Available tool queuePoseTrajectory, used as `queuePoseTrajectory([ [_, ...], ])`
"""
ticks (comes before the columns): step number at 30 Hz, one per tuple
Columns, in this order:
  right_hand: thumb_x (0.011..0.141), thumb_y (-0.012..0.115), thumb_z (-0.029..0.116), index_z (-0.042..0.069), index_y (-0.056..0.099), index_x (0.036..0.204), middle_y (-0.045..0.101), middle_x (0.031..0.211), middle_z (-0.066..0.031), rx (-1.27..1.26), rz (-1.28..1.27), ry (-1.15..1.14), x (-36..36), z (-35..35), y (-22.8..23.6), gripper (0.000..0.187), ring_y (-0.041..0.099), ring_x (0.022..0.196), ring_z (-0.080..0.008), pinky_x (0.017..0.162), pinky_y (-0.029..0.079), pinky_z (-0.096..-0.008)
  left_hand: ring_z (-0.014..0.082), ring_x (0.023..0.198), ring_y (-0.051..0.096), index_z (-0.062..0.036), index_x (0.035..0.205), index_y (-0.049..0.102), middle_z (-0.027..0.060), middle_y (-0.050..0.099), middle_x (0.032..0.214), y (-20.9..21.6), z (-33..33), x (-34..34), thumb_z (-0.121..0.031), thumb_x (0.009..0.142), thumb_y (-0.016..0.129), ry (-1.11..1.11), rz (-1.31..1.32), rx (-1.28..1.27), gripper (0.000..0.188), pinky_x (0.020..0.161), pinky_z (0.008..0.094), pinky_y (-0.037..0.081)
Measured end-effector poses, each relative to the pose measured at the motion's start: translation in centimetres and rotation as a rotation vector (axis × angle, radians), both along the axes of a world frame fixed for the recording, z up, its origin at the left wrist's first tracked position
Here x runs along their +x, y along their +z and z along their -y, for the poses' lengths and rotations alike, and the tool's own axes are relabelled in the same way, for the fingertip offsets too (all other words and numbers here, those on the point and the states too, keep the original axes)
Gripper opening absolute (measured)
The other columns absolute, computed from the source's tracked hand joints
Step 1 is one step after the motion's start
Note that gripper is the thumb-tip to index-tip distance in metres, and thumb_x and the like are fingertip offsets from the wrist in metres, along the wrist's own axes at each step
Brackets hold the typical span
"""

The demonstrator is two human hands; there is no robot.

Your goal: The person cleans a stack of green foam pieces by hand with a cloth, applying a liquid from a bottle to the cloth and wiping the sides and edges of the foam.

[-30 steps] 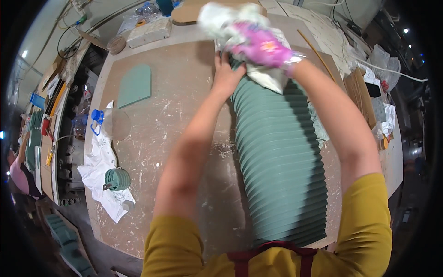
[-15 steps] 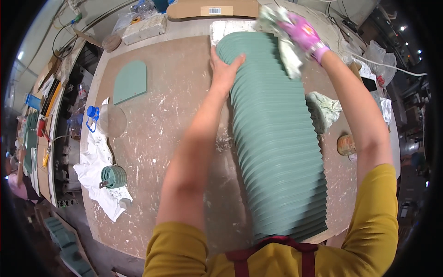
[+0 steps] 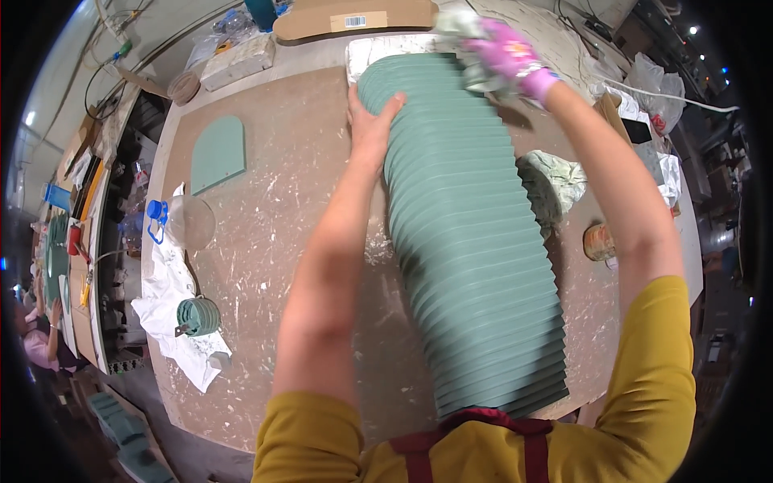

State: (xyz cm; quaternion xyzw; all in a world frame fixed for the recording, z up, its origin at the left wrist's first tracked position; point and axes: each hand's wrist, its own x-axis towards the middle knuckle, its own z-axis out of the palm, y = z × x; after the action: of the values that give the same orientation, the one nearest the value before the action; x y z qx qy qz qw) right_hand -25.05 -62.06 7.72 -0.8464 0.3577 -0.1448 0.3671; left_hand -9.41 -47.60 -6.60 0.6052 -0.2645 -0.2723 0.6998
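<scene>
A long row of green rounded-top panels [image 3: 475, 233], packed face to face, stretches from my body to the table's far side. My bare left hand [image 3: 374, 121] rests at the row's far left, thumb spread on top and fingers down the side. In a pink glove, my right hand [image 3: 511, 56] grips a crumpled whitish cloth [image 3: 475, 48] at the row's far right end; both are smeared by motion. A single green panel [image 3: 219, 154] of the same shape lies flat to the left. Another crumpled pale cloth [image 3: 555, 183] lies right of the row.
A white block [image 3: 386, 50] stands behind the row. To the left are a clear jug with a blue cap [image 3: 192, 222], a white cloth [image 3: 165, 282] and a small green ribbed cup [image 3: 198, 316]. A tin [image 3: 598, 241] stands right. Another person [image 3: 44, 342] is at far left.
My right hand has moved slightly left and up with the cloth, whose hanging end no longer trails down the row's side. My left hand keeps its place on the row. The view has shifted slightly.
</scene>
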Motion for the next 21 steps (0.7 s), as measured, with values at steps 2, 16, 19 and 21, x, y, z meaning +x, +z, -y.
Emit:
queuePoseTrajectory([
  [2, 0.09, 0.052, 0.043, 0.006, 0.057, 0.121, 0.063, 0.115, -0.0135, -0.348, -0.149, 0.241, 3.7, -4.0, -1.2, 0.048, 0.063, 0.101, -0.0236, 0.088, 0.049, -0.0348, 0.0335, 0.132, 0.031, -0.0004, 0.146, 0.017, 0.0244, 0.029, 0.143, -1.2, 0.0, 1.5, -0.039, 0.073, 0.075, 0.021, 0.023, 0.009, 0.101, 0.108, 0.0416, 0.029],
  [16, 0.089, 0.055, 0.037, 0.007, 0.059, 0.116, 0.061, 0.109, -0.0172, -0.68, 0.085, 0.285, -0.9, -1.8, -5.8, 0.041, 0.059, 0.102, -0.0346, 0.091, 0.047, -0.0412, 0.0352, 0.131, 0.034, -0.0012, 0.147, 0.016, 0.0248, 0.027, 0.144, 0.0, -0.3, 0.4, -0.039, 0.075, 0.075, -0.025, -0.036, -0.022, 0.1, 0.108, 0.0411, 0.029],
  [19, 0.09, 0.054, 0.035, 0.01, 0.058, 0.12, 0.062, 0.111, -0.0169, -0.559, -0.398, 0.049, -6.4, 0.9, -4.4, 0.039, 0.059, 0.104, -0.0335, 0.091, 0.046, -0.0411, 0.0347, 0.131, 0.034, -0.0018, 0.147, 0.018, 0.0246, 0.028, 0.144, -0.1, -0.1, 0.1, -0.039, 0.075, 0.075, -0.039, -0.063, -0.025, 0.099, 0.108, 0.041, 0.03],
  [21, 0.087, 0.061, 0.029, 0.011, 0.057, 0.122, 0.064, 0.109, -0.0147, -0.359, -0.31, -0.109, -10.7, 0.9, -3.8, 0.04, 0.061, 0.1, -0.0295, 0.088, 0.046, -0.0387, 0.0353, 0.131, 0.033, -0.0031, 0.147, 0.018, 0.0248, 0.027, 0.144, -0.5, -0.1, 0.5, -0.04, 0.075, 0.075, -0.006, -0.017, -0.031, 0.099, 0.108, 0.0415, 0.03],
])
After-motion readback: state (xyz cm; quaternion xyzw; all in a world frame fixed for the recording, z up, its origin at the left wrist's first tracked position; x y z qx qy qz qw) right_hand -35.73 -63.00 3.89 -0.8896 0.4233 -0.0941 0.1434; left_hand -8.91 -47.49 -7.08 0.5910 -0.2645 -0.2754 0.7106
